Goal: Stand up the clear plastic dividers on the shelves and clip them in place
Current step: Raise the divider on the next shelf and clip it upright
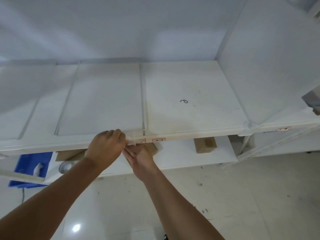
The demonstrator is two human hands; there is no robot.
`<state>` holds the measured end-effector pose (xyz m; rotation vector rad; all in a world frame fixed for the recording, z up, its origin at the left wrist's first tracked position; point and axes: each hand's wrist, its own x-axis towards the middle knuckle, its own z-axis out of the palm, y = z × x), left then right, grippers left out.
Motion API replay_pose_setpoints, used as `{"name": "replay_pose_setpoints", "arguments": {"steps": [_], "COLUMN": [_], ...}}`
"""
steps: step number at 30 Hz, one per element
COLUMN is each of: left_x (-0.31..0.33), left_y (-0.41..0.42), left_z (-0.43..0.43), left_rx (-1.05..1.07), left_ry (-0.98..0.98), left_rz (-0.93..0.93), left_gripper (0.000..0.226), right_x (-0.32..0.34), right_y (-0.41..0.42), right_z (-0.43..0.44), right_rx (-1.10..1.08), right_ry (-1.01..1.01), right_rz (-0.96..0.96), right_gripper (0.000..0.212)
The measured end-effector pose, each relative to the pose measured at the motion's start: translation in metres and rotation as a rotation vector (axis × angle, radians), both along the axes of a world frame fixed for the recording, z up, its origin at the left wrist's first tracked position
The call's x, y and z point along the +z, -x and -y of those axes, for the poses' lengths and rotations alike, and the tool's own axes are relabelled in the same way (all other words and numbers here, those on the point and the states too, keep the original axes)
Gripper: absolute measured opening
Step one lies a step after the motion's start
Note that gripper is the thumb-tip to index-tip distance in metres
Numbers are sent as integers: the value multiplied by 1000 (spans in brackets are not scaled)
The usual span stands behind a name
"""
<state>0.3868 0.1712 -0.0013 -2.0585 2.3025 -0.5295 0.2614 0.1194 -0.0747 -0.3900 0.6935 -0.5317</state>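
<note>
A white shelf runs across the view at chest height. Clear plastic dividers cross it front to back: one upright near the middle, another to the left, one at the right. At the front rail, my left hand pinches a small clear clip from above. Just below the rail, my right hand touches the same clip with its fingertips. The clip sits a little left of the middle divider's front end.
Small red-edged labels are stuck on the rail. A dark squiggle lies on the shelf. Below are cardboard boxes, a tape roll and a blue crate on a lower shelf. A white wall panel closes the right side.
</note>
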Motion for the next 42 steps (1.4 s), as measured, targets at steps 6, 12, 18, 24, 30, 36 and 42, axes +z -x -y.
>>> {"name": "replay_pose_setpoints", "arguments": {"steps": [6, 12, 18, 24, 30, 36, 42], "left_x": [4, 9, 8, 9, 4, -2, 6], "left_y": [9, 21, 25, 29, 32, 30, 25], "left_z": [4, 13, 16, 20, 22, 22, 21], "left_rx": [-9, 2, 3, 9, -15, -57, -63], "left_ry": [44, -20, -20, -27, 20, 92, 65], "left_rz": [-12, -25, -30, -20, -23, -37, -12], "left_gripper": [34, 25, 27, 33, 25, 32, 23], "right_x": [10, 21, 35, 46, 54, 48, 59], "right_y": [10, 25, 31, 36, 40, 41, 51], "right_z": [2, 8, 6, 5, 6, 8, 6], "right_rx": [26, 25, 16, -12, -27, -17, 232], "right_ry": [52, 64, 50, 2, 12, 4, 276], "right_rz": [23, 24, 20, 30, -44, -13, -469], "right_gripper": [57, 44, 27, 28, 35, 28, 20]}}
